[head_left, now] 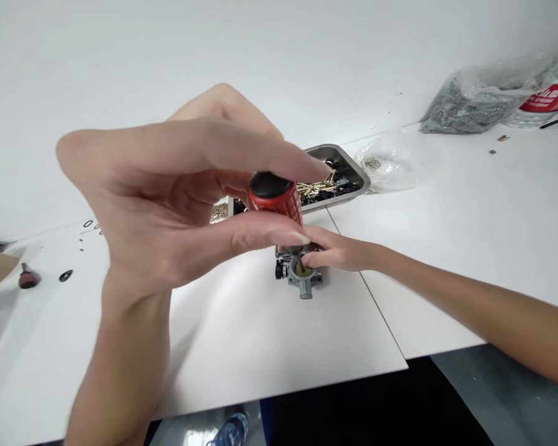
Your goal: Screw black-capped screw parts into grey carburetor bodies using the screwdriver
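Close to the camera, my left hand [167, 179] has its thumb and fingers around the red handle of a screwdriver [279, 195] with a black end cap. The screwdriver points down, its shaft reaching the round opening of a small grey metal carburetor [305, 288] on the white table. Inside that opening is a yellowish surface, and a black knob sticks out on the carburetor's left side. My right hand [337, 251] comes from the right and grips the carburetor, its thumb near the screwdriver's shaft. My left hand hides some of its fingers.
Behind the hands stands a metal tray [360, 179] of screws and black parts. A clear plastic bag [395, 164] and a bag of grey parts [469, 102] lie to the right, near a bottle [549, 102]. Black rings [66, 275] and a dark-red part [28, 277] lie left.
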Tool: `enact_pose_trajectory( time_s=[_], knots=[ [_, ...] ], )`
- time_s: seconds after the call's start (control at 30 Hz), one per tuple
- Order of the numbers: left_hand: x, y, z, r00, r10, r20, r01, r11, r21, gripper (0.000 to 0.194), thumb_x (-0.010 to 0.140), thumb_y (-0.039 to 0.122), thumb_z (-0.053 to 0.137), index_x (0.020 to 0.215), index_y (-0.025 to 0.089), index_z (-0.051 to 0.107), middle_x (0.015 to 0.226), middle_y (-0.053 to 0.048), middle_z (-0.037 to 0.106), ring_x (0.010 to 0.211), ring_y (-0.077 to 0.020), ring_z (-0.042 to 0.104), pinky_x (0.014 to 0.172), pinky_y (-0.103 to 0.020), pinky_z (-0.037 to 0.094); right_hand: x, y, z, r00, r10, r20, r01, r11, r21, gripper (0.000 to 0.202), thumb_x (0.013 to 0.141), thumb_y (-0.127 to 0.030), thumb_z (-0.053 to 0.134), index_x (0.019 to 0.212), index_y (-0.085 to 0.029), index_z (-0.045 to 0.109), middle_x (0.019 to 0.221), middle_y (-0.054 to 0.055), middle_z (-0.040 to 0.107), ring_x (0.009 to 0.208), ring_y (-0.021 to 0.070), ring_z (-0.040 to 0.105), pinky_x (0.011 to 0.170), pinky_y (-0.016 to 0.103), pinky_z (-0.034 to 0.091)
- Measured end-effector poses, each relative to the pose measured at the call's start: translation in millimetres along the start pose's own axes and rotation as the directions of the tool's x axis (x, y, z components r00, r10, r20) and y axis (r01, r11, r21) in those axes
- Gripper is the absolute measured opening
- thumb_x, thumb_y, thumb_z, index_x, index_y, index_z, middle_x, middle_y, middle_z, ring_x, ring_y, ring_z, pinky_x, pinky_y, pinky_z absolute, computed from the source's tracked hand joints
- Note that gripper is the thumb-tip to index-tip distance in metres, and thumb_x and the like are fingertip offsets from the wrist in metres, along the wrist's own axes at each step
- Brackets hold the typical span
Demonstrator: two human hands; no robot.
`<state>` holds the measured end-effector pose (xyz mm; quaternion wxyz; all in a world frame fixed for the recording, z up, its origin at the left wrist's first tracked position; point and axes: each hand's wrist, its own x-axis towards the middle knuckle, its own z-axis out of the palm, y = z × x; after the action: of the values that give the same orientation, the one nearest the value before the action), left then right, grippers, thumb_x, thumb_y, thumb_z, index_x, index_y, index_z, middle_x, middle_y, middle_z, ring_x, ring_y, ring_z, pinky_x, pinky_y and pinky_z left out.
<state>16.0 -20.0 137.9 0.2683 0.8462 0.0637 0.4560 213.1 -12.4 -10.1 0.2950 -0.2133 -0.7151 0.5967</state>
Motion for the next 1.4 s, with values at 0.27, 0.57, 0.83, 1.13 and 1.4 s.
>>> enact_pose_trajectory(
  time_s=[0.27, 0.57, 0.83, 1.13, 1.4],
  knots=[
    [-4, 2, 9.2, 0.991, -0.076, -0.108, 0.070, 0.996, -0.052, 0.079, 0.066, 0.003, 0.083, 0.127, 0.048, 0.061, 0.097, -0.001, 0.073, 0.068, -0.0249, 0.067, 0.043, -0.039, 0.059, 0, 3, 0, 1.000, -0.018, 0.006, 0.018, 1.000, 0.005, 0.029, 0.088, -0.022, 0.060, 0.116, -0.019, 0.055, 0.096, 0.004, 0.060, 0.089, 0.0170, 0.057, 0.077, 0.028, 0.048],
    [-4, 11, 9.1, 0.985, -0.141, -0.101, 0.155, 0.977, 0.145, 0.067, 0.076, 0.018, 0.079, 0.128, 0.055, 0.059, 0.099, 0.001, 0.075, 0.069, -0.0275, 0.068, 0.039, -0.045, 0.054, -1, 1, 1, 0.999, -0.027, -0.017, 0.027, 1.000, -0.015, 0.029, 0.088, -0.020, 0.058, 0.117, -0.018, 0.055, 0.102, 0.006, 0.062, 0.094, 0.0179, 0.058, 0.082, 0.030, 0.050],
    [-5, 7, 8.0, 0.993, -0.100, -0.057, 0.104, 0.990, 0.089, 0.064, 0.082, 0.011, 0.069, 0.125, 0.057, 0.059, 0.094, 0.000, 0.073, 0.065, -0.0240, 0.064, 0.032, -0.037, 0.044, 1, 7, -1, 1.000, -0.029, 0.005, 0.029, 1.000, -0.008, 0.028, 0.088, -0.018, 0.057, 0.116, -0.018, 0.054, 0.100, 0.006, 0.062, 0.095, 0.0192, 0.058, 0.084, 0.033, 0.050],
    [-2, 3, 5.7, 0.996, -0.065, -0.055, 0.067, 0.997, 0.041, 0.055, 0.081, 0.007, 0.072, 0.120, 0.046, 0.065, 0.090, -0.002, 0.072, 0.066, -0.0216, 0.068, 0.035, -0.033, 0.049, -1, 0, 0, 1.000, -0.016, 0.004, 0.016, 1.000, -0.008, 0.028, 0.088, -0.020, 0.057, 0.116, -0.017, 0.052, 0.101, 0.007, 0.061, 0.097, 0.0200, 0.057, 0.085, 0.033, 0.048],
    [-2, -4, 5.5, 0.998, -0.005, -0.070, 0.006, 1.000, 0.014, 0.054, 0.067, 0.007, 0.086, 0.107, 0.041, 0.072, 0.086, 0.003, 0.074, 0.071, -0.0204, 0.070, 0.042, -0.030, 0.059, 0, 1, -1, 1.000, -0.023, 0.001, 0.023, 0.998, -0.052, 0.028, 0.088, -0.022, 0.060, 0.116, -0.019, 0.055, 0.099, 0.005, 0.061, 0.090, 0.0173, 0.057, 0.080, 0.029, 0.048]
  ],
)
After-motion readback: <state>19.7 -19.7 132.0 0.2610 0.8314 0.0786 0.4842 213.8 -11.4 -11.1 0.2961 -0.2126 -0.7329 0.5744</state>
